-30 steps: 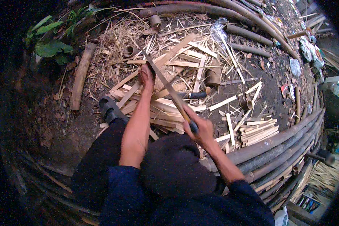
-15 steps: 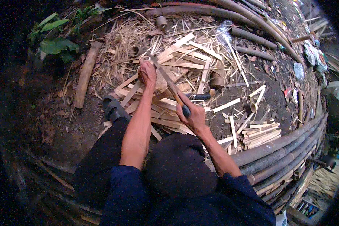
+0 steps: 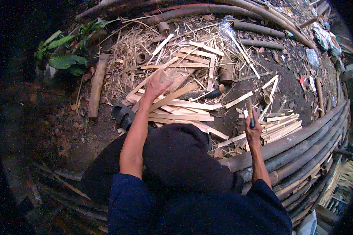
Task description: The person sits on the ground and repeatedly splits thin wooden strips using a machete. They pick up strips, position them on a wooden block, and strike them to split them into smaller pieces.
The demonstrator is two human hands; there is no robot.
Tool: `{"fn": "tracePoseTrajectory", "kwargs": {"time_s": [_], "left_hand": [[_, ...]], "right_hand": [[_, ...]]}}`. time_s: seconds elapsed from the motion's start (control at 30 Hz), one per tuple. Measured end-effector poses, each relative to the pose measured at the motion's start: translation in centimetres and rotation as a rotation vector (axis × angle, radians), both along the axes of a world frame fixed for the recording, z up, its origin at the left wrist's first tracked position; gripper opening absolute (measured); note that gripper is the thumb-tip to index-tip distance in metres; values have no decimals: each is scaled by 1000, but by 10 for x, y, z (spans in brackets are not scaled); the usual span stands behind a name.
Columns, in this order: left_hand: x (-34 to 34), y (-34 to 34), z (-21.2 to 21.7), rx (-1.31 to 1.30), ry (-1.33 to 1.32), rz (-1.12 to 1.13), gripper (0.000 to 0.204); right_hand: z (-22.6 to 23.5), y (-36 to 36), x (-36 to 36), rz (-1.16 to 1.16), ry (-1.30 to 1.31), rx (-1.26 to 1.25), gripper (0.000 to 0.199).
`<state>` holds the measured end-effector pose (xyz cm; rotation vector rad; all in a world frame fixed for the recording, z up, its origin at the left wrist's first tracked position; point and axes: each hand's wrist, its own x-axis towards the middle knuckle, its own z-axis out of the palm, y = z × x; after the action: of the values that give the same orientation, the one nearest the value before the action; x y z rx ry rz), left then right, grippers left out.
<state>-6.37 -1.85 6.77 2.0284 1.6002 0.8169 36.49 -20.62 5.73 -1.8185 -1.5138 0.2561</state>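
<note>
My left hand (image 3: 157, 85) is over the pile of split bamboo strips, thumb spread away from the fingers, with nothing plainly gripped. Just below it a wider bamboo strip (image 3: 176, 96) slants across the other pale strips (image 3: 184, 111). A brown wooden block (image 3: 183, 78) lies beside this hand, partly covered by strips. Out to the right, my right hand (image 3: 253, 128) is closed round the dark handle of a knife (image 3: 251, 117); its blade points away and shows nearly edge-on. Near the middle lies another tool with a black handle (image 3: 213, 94).
A stack of short bamboo strips (image 3: 282, 128) sits by my right hand. Long bamboo poles (image 3: 302, 141) run along the right; more poles (image 3: 208, 11) cross the far side. Short bamboo tubes (image 3: 225, 72), dry shavings (image 3: 125, 51) and a leafy plant (image 3: 64, 60) surround the work spot.
My right hand has swung the knife away from the left hand, out to the right. My left hand has come slightly nearer, its fingers loosened, and strips at the block have shifted.
</note>
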Motion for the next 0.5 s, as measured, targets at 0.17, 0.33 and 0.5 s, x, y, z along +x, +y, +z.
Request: {"fn": "tracePoseTrajectory", "kwargs": {"time_s": [0.17, 0.33, 0.5], "left_hand": [[25, -45, -22, -176, 219, -295, 56], [-15, -6, 5, -268, 472, -452, 63], [-20, 61, 227, 181, 687, -247, 40]], "right_hand": [[-17, -3, -30, 176, -238, -117, 56], [32, 80, -116, 456, -60, 225, 35], [39, 157, -188, 683, -80, 165, 27]]}}
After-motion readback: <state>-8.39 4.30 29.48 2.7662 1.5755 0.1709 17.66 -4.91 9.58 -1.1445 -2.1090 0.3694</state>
